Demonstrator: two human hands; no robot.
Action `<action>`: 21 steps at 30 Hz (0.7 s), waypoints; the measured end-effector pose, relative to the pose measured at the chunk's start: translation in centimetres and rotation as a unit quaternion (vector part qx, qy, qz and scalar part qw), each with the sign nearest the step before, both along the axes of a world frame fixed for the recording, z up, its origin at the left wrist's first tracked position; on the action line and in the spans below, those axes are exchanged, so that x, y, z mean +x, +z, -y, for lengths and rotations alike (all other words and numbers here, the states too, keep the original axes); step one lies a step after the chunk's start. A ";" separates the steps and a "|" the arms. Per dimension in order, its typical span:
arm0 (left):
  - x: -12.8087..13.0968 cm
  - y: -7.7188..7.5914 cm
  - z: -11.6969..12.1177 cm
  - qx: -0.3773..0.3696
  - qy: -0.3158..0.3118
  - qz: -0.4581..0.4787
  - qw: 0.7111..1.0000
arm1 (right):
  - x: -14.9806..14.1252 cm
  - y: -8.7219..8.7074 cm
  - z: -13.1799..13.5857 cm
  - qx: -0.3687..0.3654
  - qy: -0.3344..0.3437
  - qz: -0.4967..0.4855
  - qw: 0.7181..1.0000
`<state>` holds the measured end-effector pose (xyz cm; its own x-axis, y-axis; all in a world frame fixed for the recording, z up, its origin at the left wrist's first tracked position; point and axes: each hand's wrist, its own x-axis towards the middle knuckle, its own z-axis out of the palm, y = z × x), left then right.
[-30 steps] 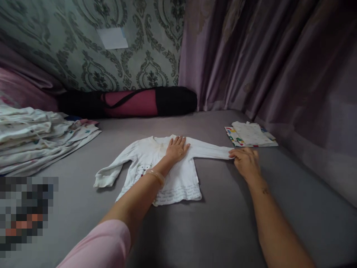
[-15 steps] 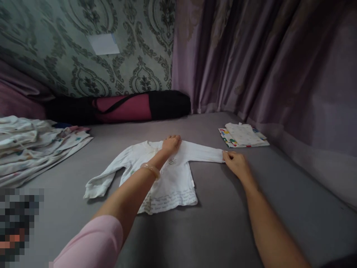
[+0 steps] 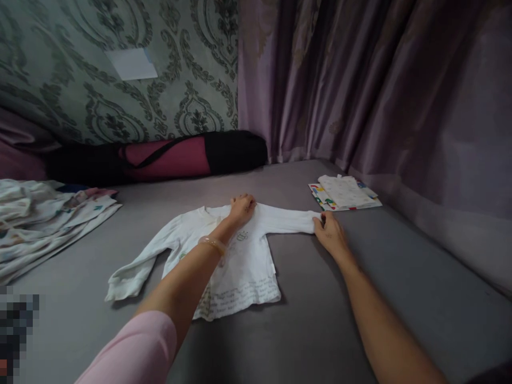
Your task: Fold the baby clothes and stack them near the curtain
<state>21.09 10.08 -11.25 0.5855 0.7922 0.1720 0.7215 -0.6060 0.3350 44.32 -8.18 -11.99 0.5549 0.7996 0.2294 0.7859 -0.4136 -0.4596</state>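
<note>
A small white long-sleeved shirt (image 3: 248,261) with printed lettering along its hem lies spread on the grey sheet. My left hand (image 3: 242,209) is at its shoulder near the collar, fingers curled onto the fabric. The left forearm, with a bangle on the wrist, crosses over the shirt's front and hides part of it. At the end of the outstretched right-hand sleeve, my right hand (image 3: 328,230) pinches the cuff between thumb and fingers. The other sleeve (image 3: 138,272) bends down toward the lower left, with no hand on it.
Folded cloths (image 3: 344,193) are stacked at the right, near the purple curtain (image 3: 296,80). A heap of patterned clothes (image 3: 52,224) lies at the left. Along the patterned wall rests a long black and dark-pink bag (image 3: 172,158). The grey sheet (image 3: 320,314) lies beneath everything.
The view has shifted slightly, so most things appear further left. Both hands stay at the shoulder and cuff; the fingers of my left hand look more curled.
</note>
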 end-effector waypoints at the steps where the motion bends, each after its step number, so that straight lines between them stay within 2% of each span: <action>1: 0.0 -0.2 0.1 0.007 0.007 0.001 1.000 | -0.1 0.1 0.0 0.003 -0.007 -0.012 1.000; 6: 0.2 -1.2 -0.1 0.026 0.038 -0.007 0.999 | 0.3 0.6 0.1 -0.024 -0.067 -0.023 0.997; 10: 0.2 -1.7 -0.3 0.025 0.048 0.001 0.999 | 0.7 0.5 0.1 -0.049 -0.089 -0.012 0.995; 18: -0.1 -1.6 -0.1 0.027 0.053 0.002 0.998 | -0.2 1.2 0.3 -0.035 -0.121 0.012 0.992; 21: 0.2 -1.2 0.2 0.047 0.061 -0.021 0.997 | -0.3 1.1 0.2 -0.044 -0.109 0.028 0.993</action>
